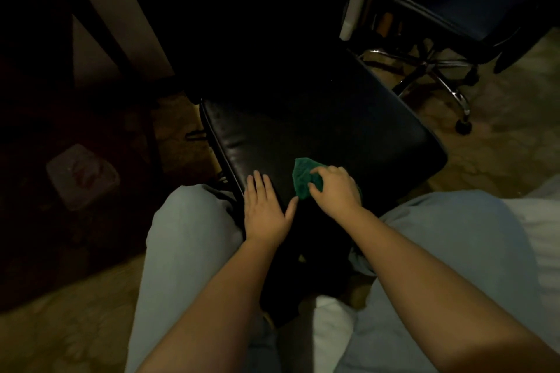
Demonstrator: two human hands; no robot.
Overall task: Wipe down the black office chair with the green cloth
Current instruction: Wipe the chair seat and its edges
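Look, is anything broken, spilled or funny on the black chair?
Nothing stands out. The black chair seat looks smooth and whole, with no spill. The right hand grips the bunched green cloth on it; the left hand lies flat beside. Farther back it is too dark to check.

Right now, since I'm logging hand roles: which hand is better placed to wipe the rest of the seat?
Right. The right hand grips the green cloth on the black chair seat. The left hand lies flat near the seat's front edge, holding nothing; likely best for steadying.
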